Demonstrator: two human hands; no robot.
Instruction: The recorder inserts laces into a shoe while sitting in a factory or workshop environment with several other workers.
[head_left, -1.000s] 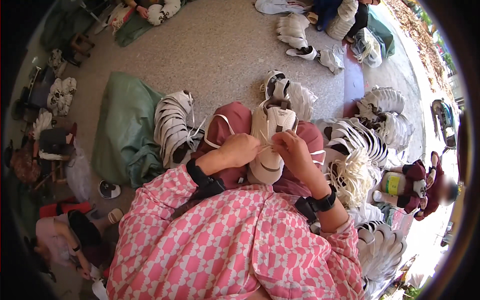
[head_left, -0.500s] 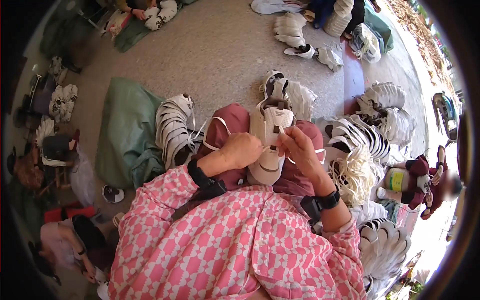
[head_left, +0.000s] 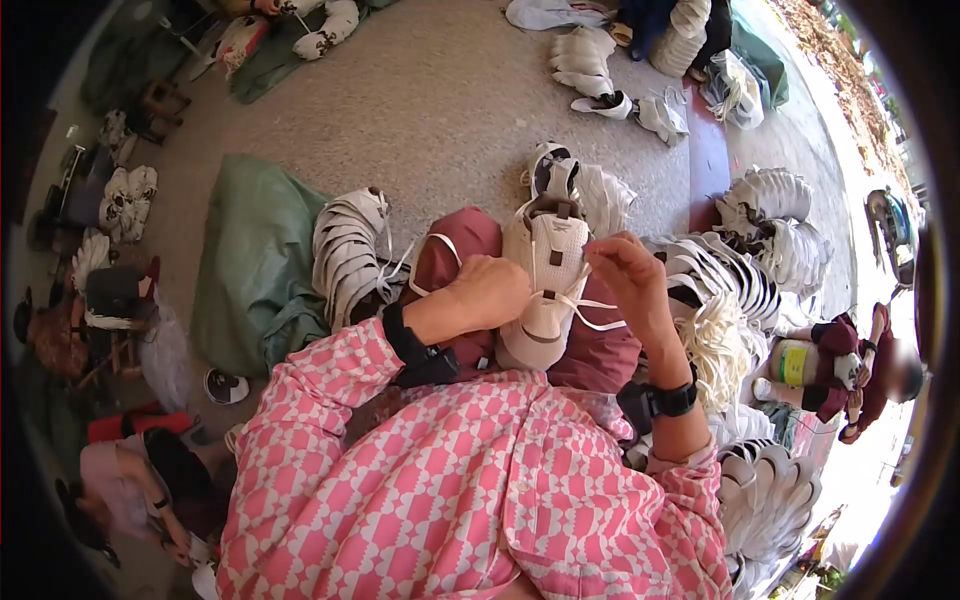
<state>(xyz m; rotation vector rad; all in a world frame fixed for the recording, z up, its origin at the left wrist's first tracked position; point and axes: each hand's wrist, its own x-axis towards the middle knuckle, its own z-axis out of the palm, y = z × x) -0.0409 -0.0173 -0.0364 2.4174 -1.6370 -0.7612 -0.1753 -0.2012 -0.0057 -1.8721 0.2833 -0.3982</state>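
A white and beige shoe (head_left: 545, 318) rests on my lap between my knees, its toe toward me and its dark-lined opening away from me. A white shoelace (head_left: 598, 325) crosses the lower lacing area, and a loose end hangs over the shoe's right side. At the shoe's left edge, my left hand (head_left: 485, 293) is closed, thumb and finger pinched on a lace strand; its fingertips are partly hidden. My right hand (head_left: 634, 280) is raised just right of the tongue, its fingertips pinching a thin strand of the lace.
Rows of nested shoes stand left (head_left: 350, 250) and right (head_left: 720, 268) of my knees. A bundle of cream laces (head_left: 712, 345) hangs at the right. A green sheet (head_left: 255, 270) lies at the left. Other people (head_left: 880, 365) sit around, with more shoes beyond.
My right hand has moved from over the shoe's tongue outward to the right, drawing lace with it. A loose lace end now shows at the right. My left hand has barely shifted.
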